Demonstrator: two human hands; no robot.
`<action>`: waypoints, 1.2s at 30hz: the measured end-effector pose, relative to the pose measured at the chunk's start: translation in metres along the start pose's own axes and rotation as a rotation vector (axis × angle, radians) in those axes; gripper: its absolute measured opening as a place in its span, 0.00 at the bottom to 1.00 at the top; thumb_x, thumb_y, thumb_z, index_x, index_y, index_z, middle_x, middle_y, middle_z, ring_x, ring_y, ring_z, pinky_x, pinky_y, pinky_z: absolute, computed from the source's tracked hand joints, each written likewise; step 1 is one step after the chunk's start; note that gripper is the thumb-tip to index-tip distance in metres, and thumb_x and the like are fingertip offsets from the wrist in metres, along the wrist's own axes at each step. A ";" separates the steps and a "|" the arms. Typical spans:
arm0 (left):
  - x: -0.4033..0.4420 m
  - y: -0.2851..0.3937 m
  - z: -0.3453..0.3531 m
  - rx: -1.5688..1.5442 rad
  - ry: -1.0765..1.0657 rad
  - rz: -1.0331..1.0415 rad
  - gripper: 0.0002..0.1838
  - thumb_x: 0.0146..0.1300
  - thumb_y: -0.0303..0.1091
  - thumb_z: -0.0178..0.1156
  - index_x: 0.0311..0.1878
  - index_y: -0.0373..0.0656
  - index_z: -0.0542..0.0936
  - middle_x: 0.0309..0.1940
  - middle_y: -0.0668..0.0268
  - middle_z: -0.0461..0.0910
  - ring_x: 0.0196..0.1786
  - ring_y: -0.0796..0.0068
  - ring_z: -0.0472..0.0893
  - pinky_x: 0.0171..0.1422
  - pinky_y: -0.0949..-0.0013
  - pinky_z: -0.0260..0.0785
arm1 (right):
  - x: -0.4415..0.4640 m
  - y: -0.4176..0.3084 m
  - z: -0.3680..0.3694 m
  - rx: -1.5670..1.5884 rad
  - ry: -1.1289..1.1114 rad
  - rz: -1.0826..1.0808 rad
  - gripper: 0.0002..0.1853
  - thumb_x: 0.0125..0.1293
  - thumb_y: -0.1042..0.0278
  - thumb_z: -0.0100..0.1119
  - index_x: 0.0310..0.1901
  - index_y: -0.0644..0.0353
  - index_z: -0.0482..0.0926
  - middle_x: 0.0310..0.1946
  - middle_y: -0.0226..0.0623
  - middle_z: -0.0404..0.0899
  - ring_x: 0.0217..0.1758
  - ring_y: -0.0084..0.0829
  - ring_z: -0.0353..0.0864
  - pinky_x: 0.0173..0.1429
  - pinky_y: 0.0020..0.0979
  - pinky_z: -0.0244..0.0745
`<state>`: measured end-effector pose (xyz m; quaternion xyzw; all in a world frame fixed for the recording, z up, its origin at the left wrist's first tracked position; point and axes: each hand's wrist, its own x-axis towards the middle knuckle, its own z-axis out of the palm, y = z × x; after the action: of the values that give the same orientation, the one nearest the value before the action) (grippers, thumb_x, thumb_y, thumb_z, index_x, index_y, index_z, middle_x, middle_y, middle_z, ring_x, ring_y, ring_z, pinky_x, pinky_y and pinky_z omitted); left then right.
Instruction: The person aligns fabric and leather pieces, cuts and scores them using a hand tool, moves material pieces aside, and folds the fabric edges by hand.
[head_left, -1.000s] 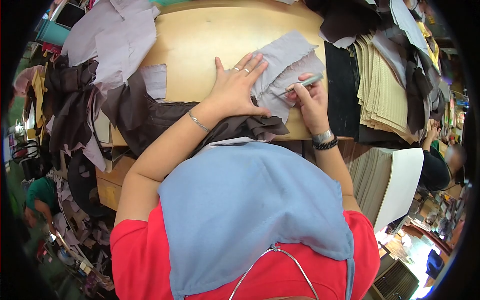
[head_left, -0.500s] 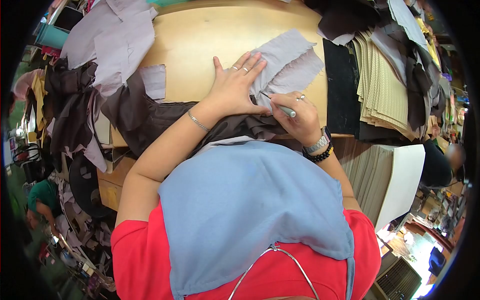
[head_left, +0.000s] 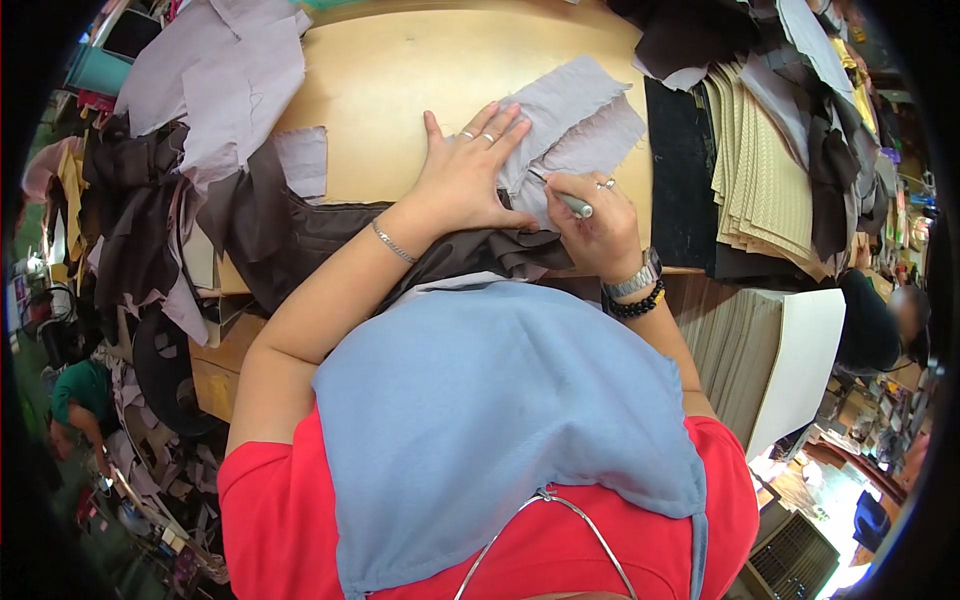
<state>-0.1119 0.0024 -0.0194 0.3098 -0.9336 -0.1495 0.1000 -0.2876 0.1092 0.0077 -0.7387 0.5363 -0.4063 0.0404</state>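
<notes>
My left hand (head_left: pixel 462 175) lies flat with fingers spread. Its fingertips press the pale grey-lilac cloth (head_left: pixel 565 95), and its thumb reaches over dark brown fabric (head_left: pixel 440 255). Between the fingers of my right hand (head_left: pixel 603 225) is a slim pen-like tool (head_left: pixel 573 204) with a pale grey-green handle and a thin dark tip. That tip points up and left at the cloth, just right of my left hand; whether it touches is too small to tell. The cloth has frayed edges and a long open fold or slit.
The wooden table (head_left: pixel 370 80) lies under the work. At right are a black strip (head_left: pixel 677 175) and fanned cream textured sheets (head_left: pixel 765 170). More pale cloth (head_left: pixel 235 90) is heaped at left. A thick stack of boards (head_left: pixel 745 350) stands below the table's right side. People are at both edges.
My right hand and the pen-like tool have shifted slightly, with the tip now a little farther up and right along the cloth. My left hand stays in place.
</notes>
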 end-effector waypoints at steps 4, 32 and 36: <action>0.001 0.001 -0.005 0.011 -0.060 -0.014 0.63 0.36 0.76 0.67 0.75 0.49 0.61 0.78 0.63 0.54 0.80 0.62 0.52 0.66 0.14 0.37 | 0.002 -0.001 0.000 0.079 0.029 0.080 0.15 0.54 0.81 0.66 0.44 0.60 0.79 0.31 0.39 0.82 0.33 0.39 0.81 0.37 0.35 0.76; 0.000 0.000 -0.005 0.049 -0.082 -0.002 0.63 0.38 0.77 0.65 0.76 0.50 0.59 0.79 0.62 0.52 0.80 0.61 0.52 0.66 0.14 0.38 | 0.006 0.036 -0.016 0.544 0.296 0.544 0.12 0.64 0.79 0.65 0.46 0.63 0.75 0.36 0.31 0.82 0.37 0.15 0.81 0.35 0.17 0.75; 0.000 0.001 -0.006 0.032 -0.080 0.004 0.63 0.38 0.76 0.66 0.76 0.50 0.59 0.79 0.62 0.52 0.80 0.61 0.52 0.66 0.15 0.38 | 0.006 0.035 -0.009 0.513 0.262 0.557 0.10 0.63 0.78 0.66 0.45 0.64 0.77 0.34 0.30 0.83 0.36 0.14 0.81 0.35 0.18 0.76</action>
<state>-0.1105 0.0018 -0.0137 0.3035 -0.9397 -0.1466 0.0578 -0.3194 0.0926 -0.0001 -0.4729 0.5976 -0.5915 0.2634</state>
